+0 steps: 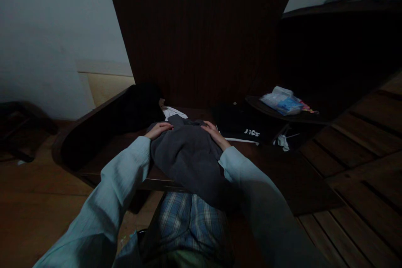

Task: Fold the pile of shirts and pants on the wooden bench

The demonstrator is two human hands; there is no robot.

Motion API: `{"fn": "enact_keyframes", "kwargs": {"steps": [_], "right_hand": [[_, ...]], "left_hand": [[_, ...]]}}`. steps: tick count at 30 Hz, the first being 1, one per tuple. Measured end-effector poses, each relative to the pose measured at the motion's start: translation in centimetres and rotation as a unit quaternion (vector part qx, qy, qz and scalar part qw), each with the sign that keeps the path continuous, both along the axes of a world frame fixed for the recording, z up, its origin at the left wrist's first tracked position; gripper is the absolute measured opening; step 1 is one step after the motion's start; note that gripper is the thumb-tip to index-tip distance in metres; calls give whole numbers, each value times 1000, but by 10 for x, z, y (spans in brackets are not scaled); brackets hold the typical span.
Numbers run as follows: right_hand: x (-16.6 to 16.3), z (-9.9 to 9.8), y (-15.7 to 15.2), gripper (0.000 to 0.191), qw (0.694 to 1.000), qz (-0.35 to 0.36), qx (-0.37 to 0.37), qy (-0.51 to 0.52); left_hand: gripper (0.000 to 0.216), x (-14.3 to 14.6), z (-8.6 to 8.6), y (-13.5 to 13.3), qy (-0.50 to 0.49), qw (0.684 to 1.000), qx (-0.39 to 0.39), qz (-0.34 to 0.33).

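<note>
A dark grey garment lies bunched on the dark wooden bench, its lower part hanging over the front edge toward my lap. My left hand is closed on its upper left edge, fingers pointing right. At the upper right edge, my right hand holds the cloth too, with its fingers together and pointing up and left. Between the hands, a folded flap of the same cloth stands up a little. The thumbs are mostly hidden. Just behind the garment lies a white cloth.
Black clothing is heaped at the bench's left end. To the right lies a folded black garment with white lettering. A small shelf carries a plastic packet. A tall dark panel rises behind; slatted wood is at right.
</note>
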State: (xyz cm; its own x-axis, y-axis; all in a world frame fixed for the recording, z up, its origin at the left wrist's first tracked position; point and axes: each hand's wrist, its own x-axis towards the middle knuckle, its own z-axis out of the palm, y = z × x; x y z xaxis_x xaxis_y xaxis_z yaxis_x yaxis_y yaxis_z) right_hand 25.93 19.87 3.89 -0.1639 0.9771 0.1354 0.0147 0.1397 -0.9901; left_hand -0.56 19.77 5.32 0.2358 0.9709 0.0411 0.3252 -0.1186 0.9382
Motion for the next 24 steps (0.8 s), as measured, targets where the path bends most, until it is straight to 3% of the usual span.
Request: {"fn": "enact_keyframes", "kwargs": {"steps": [4,8,13,15,18,20,24], "right_hand": [[0,11,-13,21,990,99,-96,-3],[2,20,-30,20,967,161,-196,-17],[2,32,-38,36,944,271,-190,8],[5,36,-34,34,964,223,-135,56],[14,39,-24,26,987,57,-56,140],[20,38,-18,25,984,-21,-28,172],[24,33,-9,25,975,-104,19,194]], "left_hand": [[60,3,-2,1,-53,997,52,0],[75,2,1,-3,-66,997,13,-46],[53,1,9,-12,-25,980,-88,-178],[37,1,12,-16,-13,972,-102,-212],[28,-2,16,-24,-35,968,-114,-221],[30,-3,18,-27,-67,973,-113,-191],[38,-2,18,-26,-131,987,-57,-75]]}}
